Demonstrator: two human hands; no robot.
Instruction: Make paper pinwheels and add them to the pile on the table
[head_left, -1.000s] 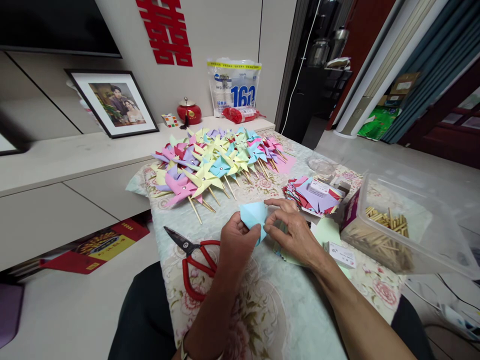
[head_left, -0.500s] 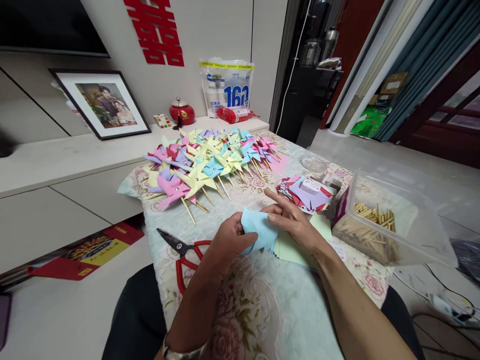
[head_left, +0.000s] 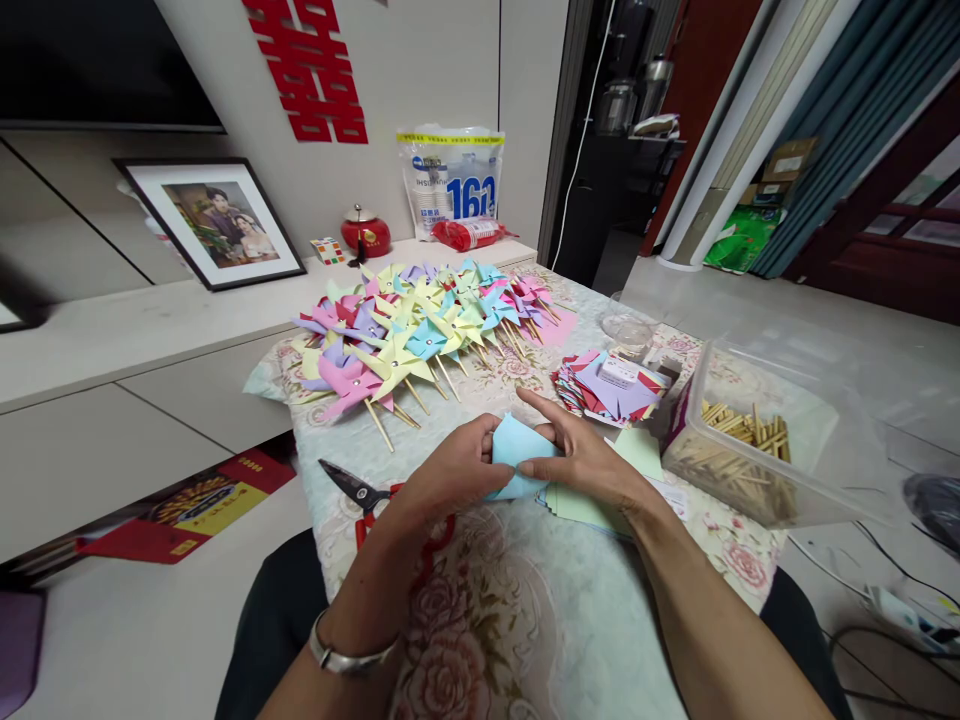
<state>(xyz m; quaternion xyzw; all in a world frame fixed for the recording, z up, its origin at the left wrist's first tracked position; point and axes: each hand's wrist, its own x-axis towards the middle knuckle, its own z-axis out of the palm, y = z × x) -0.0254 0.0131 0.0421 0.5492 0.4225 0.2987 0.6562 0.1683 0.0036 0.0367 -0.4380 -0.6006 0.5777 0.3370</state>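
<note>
My left hand [head_left: 450,470] and my right hand [head_left: 581,455] both pinch a light blue paper square [head_left: 516,452] above the flowered tablecloth [head_left: 525,610]. The paper is partly folded between my fingers. My right index finger points out past its far edge. Under my right hand lies a small stack of pale green paper [head_left: 592,500]. Red-handled scissors [head_left: 360,495] lie just left of my left wrist, partly hidden by it.
A heap of coloured paper pinwheels on sticks [head_left: 420,330] covers the far table. A pile of cut coloured paper [head_left: 611,385] sits right of centre. A clear tub of wooden sticks [head_left: 750,455] stands at the right edge. A low cabinet [head_left: 112,340] runs along the left.
Both hands have turned and pressed the blue paper closer together; my left hand has slid over the scissors' handles. The view has shifted slightly.
</note>
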